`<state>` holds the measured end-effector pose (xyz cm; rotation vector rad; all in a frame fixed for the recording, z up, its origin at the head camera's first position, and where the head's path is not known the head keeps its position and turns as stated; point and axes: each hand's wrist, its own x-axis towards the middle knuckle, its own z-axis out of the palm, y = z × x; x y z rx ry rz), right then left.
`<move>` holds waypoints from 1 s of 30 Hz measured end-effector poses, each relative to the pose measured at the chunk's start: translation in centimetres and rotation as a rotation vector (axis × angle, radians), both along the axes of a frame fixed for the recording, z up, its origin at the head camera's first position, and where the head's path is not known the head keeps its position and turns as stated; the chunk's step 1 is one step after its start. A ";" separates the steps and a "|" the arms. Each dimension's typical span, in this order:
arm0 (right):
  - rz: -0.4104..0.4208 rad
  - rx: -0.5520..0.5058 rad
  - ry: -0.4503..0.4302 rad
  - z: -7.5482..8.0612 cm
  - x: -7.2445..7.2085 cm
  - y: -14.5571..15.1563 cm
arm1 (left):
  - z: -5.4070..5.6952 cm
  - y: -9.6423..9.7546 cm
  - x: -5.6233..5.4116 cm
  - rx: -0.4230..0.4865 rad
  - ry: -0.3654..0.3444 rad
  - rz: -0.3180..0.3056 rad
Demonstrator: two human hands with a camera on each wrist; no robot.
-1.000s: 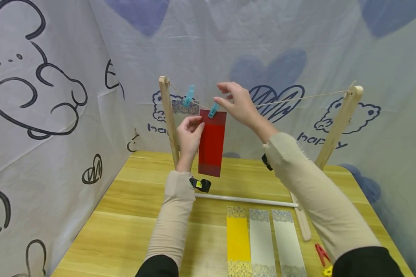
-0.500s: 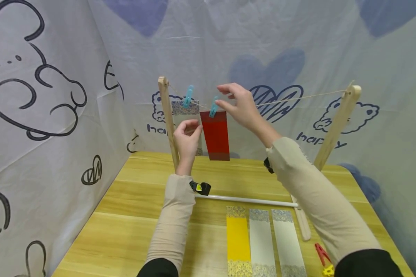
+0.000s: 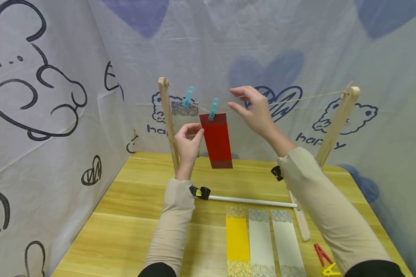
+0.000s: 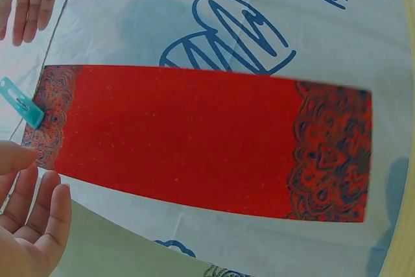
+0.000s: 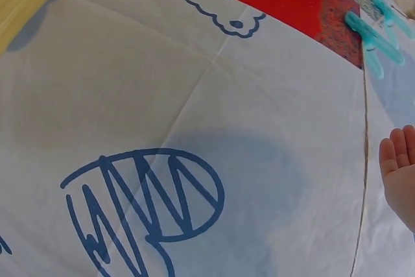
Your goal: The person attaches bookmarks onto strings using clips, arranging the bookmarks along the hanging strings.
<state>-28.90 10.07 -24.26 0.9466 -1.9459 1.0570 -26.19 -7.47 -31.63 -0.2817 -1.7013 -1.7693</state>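
A red card (image 3: 216, 144) with patterned dark bands at both ends hangs from the string (image 3: 305, 98), clipped at its top by a light blue clothespin (image 3: 213, 109). My left hand (image 3: 187, 144) is beside the card's upper left edge, fingers loosely bent; in the left wrist view the fingers (image 4: 39, 218) lie close to the edge without gripping it. My right hand (image 3: 253, 107) is in the air right of the clothespin, thumb and fingers apart, holding nothing. A second blue clothespin (image 3: 188, 97) holds a pale patterned card (image 3: 184, 109) farther left, partly hidden behind my left hand.
Wooden posts (image 3: 338, 127) carry the string, with a white rod (image 3: 253, 201) low between them. On the table (image 3: 124, 215) lie a yellow card (image 3: 237, 238), two pale cards (image 3: 261, 242), a red clothespin (image 3: 321, 254) and a yellow one (image 3: 330, 270). Printed cloth hangs behind.
My right hand has moved away from the blue clothespin to the right. My left hand has let go of the red card, which has swung and now hangs from the clothespin.
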 end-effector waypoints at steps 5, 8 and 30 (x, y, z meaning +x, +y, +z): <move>0.003 -0.033 0.022 -0.1 0.6 0.7 | -0.2 -0.1 0.3 -0.010 -0.005 -0.023; -0.001 -0.045 0.030 0.2 1.8 1.0 | -1.0 -0.1 -0.2 -0.005 -0.003 -0.037; 0.123 -0.289 -0.100 -3.8 3.0 6.2 | -3.7 0.5 0.3 -0.032 -0.024 -0.097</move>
